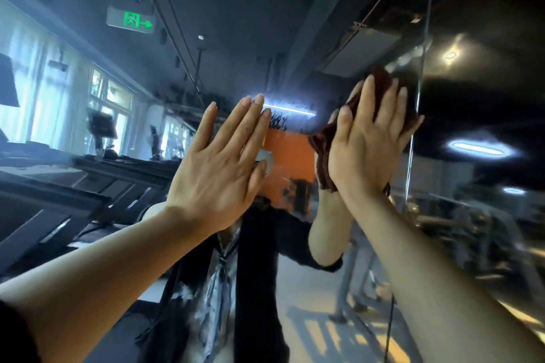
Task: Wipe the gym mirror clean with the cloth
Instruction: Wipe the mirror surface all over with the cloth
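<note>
The dark red-brown cloth (383, 115) lies bunched against the mirror (339, 38), at about two o'clock from the picture's centre, pinned there under the right hand (368, 141). That hand's fingers (386, 103) are straight and spread, pressing the cloth flat to the glass without curling round it. At nine o'clock from the cloth, the left hand (218, 168) is raised flat at the mirror, fingers extended and together, holding nothing. A green exit sign (131, 20) shows at eleven o'clock.
</note>
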